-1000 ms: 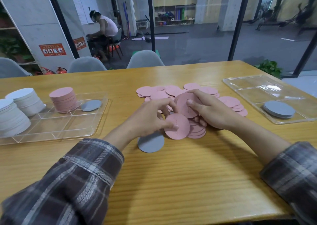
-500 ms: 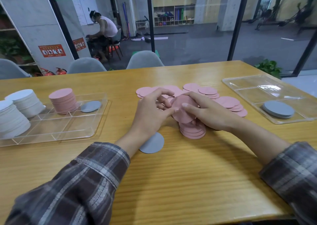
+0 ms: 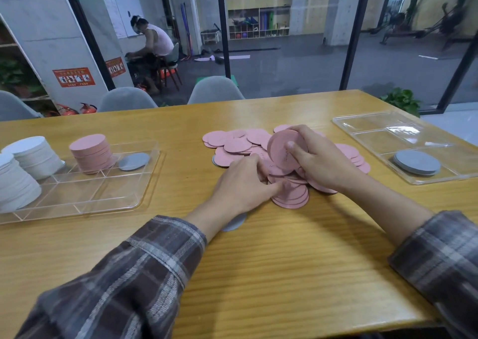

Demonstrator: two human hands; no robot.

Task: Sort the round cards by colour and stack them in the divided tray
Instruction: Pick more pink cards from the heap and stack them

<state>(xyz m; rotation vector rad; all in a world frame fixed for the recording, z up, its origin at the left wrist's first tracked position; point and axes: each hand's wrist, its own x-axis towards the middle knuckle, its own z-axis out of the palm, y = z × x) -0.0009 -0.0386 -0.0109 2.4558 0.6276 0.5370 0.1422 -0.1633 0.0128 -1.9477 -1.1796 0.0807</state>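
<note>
A loose heap of pink round cards [image 3: 236, 144] lies at the table's middle. My right hand [image 3: 319, 161] grips a small bundle of pink cards [image 3: 280, 148], held on edge above the heap. My left hand [image 3: 241, 186] rests on the heap's near side, its thumb pinching a low pile of pink cards [image 3: 293, 196] on the table. A grey card [image 3: 232, 225] peeks out under my left wrist. The left divided tray [image 3: 85, 199] holds a pink stack [image 3: 90, 152], a grey card [image 3: 134, 161] and white stacks [image 3: 31, 155].
A second clear divided tray [image 3: 375, 134] at the right holds a short grey stack [image 3: 417, 162]. Grey chairs [image 3: 214, 90] stand behind the far table edge, before a glass wall. A person sits far off in the room beyond.
My right hand has lifted its bundle of pink cards up and back over the heap. My left hand has dropped from the bundle down to the low pile near the table's front.
</note>
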